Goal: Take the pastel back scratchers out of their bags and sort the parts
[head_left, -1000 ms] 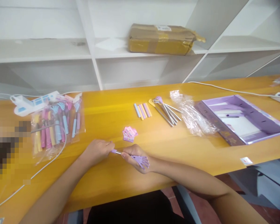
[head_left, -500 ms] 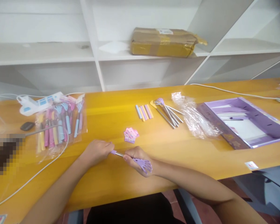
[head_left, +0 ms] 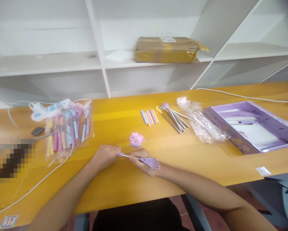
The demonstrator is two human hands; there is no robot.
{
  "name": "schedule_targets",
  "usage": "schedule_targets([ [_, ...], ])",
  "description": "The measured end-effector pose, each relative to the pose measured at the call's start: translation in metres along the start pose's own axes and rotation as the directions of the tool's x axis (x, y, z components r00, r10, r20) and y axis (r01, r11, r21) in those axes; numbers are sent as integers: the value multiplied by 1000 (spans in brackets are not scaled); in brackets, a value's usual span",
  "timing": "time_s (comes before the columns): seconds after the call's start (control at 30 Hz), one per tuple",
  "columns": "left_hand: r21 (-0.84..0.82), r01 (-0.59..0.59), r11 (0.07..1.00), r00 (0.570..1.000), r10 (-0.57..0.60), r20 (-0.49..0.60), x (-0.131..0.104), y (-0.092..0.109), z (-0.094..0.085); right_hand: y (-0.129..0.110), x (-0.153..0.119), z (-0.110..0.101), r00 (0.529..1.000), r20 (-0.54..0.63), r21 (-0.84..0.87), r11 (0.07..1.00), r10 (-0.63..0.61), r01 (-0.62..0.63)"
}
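Observation:
Both of my hands are closed around a purple back scratcher [head_left: 151, 162], which lies slantwise above the table edge. My left hand [head_left: 107, 156] grips its purple handle sleeve [head_left: 120, 154], most of which the fingers hide. Around the metal rod [head_left: 126, 156], just below the hand-shaped head, my right hand [head_left: 144, 161] is wrapped. A short stretch of bare rod shows between the two hands. Just beyond them lies a small pile of pink printed cards [head_left: 136, 140]. Farther back, several pastel sleeves [head_left: 150, 117] lie in a row beside loose scratchers with bare metal rods [head_left: 176, 119].
On the left, a clear bag of colored back scratchers [head_left: 68, 130] lies near a power strip [head_left: 50, 109], with a white cable [head_left: 41, 179] running forward. Crumpled clear plastic [head_left: 201, 123] and an open purple box [head_left: 244, 144] are on the right. A taped carton [head_left: 166, 51] sits on the shelf.
The view has shifted slightly, moving the surroundings a little in the picture. Both hands still grip the same back scratcher, and a little less of the purple sleeve shows beside my left hand.

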State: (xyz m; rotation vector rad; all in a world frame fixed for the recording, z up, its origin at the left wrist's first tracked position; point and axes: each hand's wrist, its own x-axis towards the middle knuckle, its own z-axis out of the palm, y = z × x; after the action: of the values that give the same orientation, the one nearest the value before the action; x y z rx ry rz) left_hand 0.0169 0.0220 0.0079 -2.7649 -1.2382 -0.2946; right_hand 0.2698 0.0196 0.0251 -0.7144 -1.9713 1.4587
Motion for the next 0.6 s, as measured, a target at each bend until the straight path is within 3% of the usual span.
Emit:
schedule_targets([
  [0.17,-5,0,1000,1000,0,8,5,8,0,3,4,4,999,-29,-89,996,-22,20],
  [0.43,69,-116,991,983,124,-136,9,-23,-4,3,5,2,999,-36,-65,998,-29,27],
  [0.53,80,-68,994,984,80,-156,3,-42,-7,2,2,-12,996,-51,-48,997,-70,68],
  [0.6,60,32,998,986,-21,-164,-1,-55,-10,4,0,-28,985,-77,-44,988,-152,149],
])
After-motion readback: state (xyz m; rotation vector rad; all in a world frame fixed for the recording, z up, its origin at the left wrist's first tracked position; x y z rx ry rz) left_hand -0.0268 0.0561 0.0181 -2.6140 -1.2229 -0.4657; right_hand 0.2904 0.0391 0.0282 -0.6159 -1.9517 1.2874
